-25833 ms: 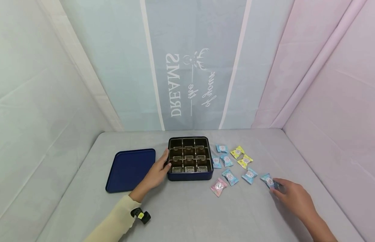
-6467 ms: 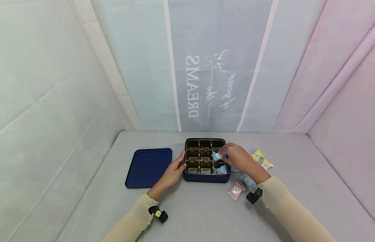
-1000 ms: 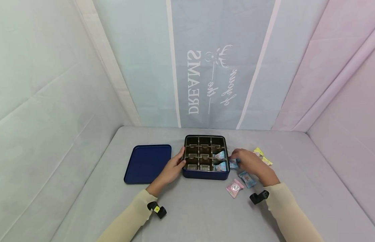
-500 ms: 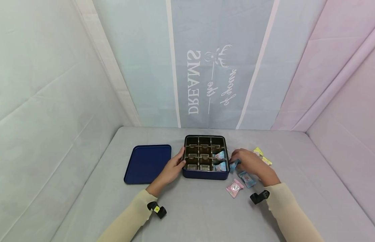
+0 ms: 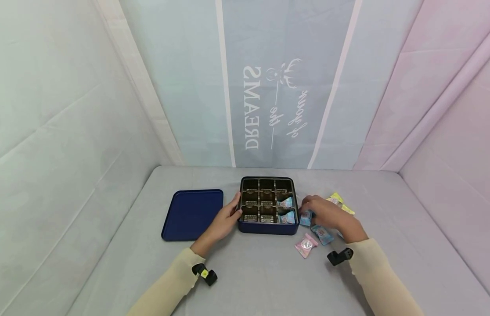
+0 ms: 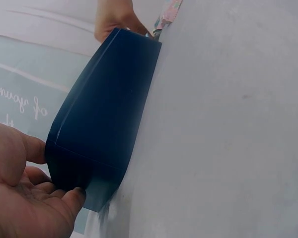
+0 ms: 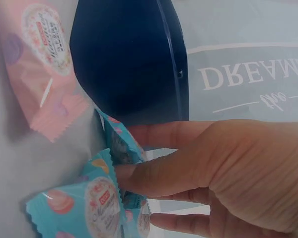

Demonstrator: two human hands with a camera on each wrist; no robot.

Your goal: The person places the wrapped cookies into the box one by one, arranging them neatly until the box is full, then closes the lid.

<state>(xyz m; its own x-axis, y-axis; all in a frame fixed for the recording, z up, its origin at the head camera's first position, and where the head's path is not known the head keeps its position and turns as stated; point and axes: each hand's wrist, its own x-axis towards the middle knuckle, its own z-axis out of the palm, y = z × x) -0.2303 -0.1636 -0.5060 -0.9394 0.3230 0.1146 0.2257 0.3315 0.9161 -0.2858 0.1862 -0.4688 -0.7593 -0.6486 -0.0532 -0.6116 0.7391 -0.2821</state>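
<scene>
My left hand (image 5: 224, 220) holds the left side of a navy blue tin (image 5: 268, 228), thumb near the rim and fingers against the wall; the left wrist view shows this grip at the tin's corner (image 6: 84, 168). Beside the tin's right wall my right hand (image 5: 326, 212) pinches a blue wrapped candy (image 7: 121, 141) between thumb and finger. Other blue candies (image 7: 84, 210) lie close under the thumb. Inside the tin is a divided tray (image 5: 267, 197); its right column holds blue candies in the middle compartment (image 5: 286, 202) and the front one (image 5: 286, 217).
A pink candy (image 5: 306, 245) and a blue candy (image 5: 322, 235) lie in front of my right hand. Yellow candies (image 5: 347, 210) sit behind it, partly hidden. The navy lid (image 5: 192, 215) lies flat on the grey cloth left of the tin.
Over the last second the blue candy at my right fingers has shifted and turned beside the tin. Earlier, that hand was over the tray's middle right compartment, which now holds a candy.
</scene>
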